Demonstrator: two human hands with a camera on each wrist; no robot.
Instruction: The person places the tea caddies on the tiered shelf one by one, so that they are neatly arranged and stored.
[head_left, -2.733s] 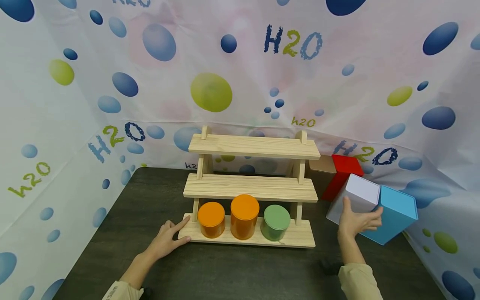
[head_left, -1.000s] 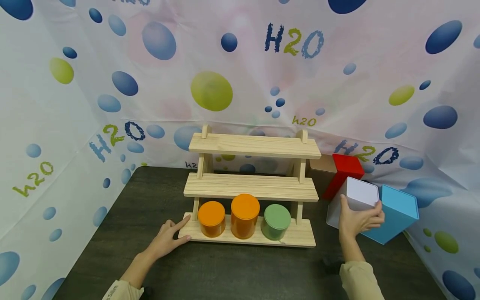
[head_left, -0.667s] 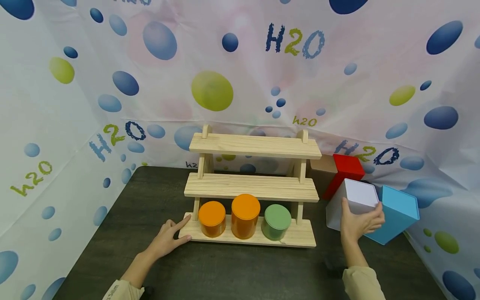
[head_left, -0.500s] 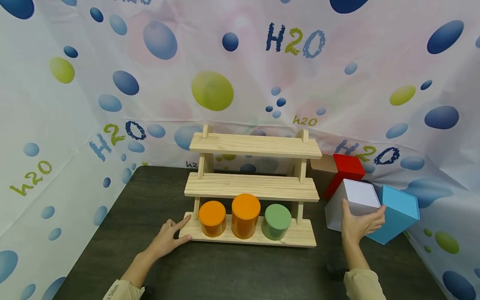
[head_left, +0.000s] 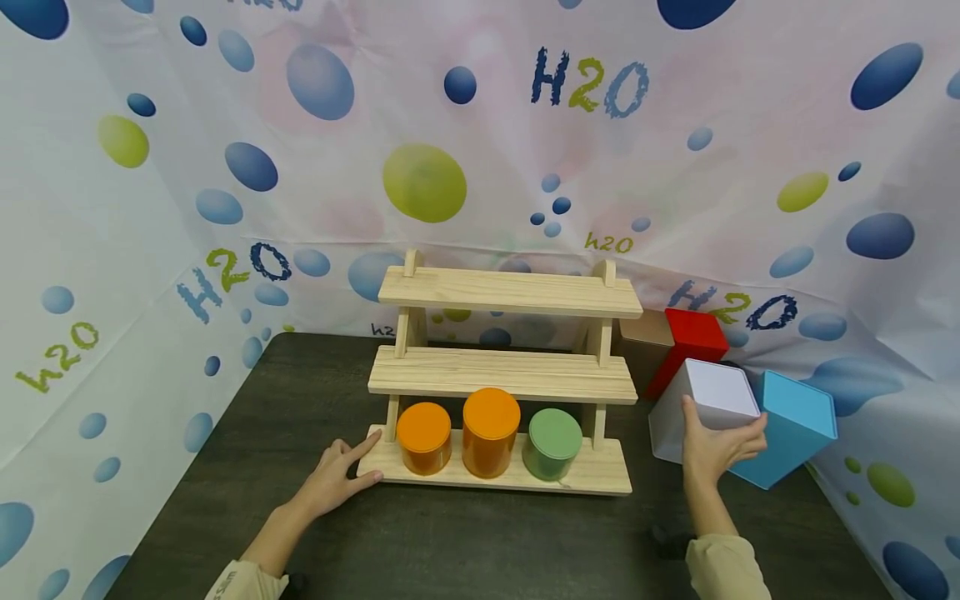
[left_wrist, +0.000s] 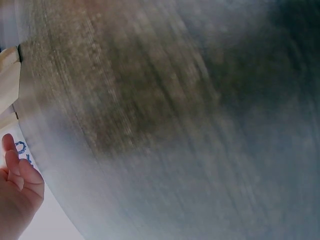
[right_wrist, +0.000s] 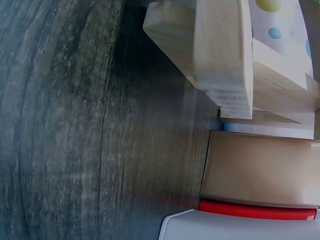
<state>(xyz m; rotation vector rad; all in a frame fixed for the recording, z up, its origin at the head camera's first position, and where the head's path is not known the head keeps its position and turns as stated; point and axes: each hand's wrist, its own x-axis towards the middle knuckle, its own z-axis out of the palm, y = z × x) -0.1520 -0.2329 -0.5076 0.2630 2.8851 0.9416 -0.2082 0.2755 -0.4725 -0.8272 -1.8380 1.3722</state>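
A white box [head_left: 723, 387] stands on the right of the dark table, and my right hand [head_left: 712, 446] grips its near end, thumb on the left side and fingers on the right. That hand is out of the right wrist view, where the white box [right_wrist: 240, 226] fills the bottom edge. My left hand [head_left: 333, 479] rests at the left end of a three-tier wooden shelf [head_left: 502, 373], index finger and thumb spread on its bottom tier. On this tier stand a short orange canister [head_left: 423, 437], a taller orange canister [head_left: 491, 433] and a green canister [head_left: 552, 444].
A blue box [head_left: 787, 429] stands against the white box's right side. Behind are a red box [head_left: 686, 346] and a brown box [head_left: 645, 333], close to the shelf's right end. A patterned curtain [head_left: 315, 192] hangs behind and at both sides of the table [head_left: 450, 550].
Over the earlier frames the white box has shifted slightly toward me and turned a little, with my right hand on it. The left hand, shelf and canisters have stayed put.
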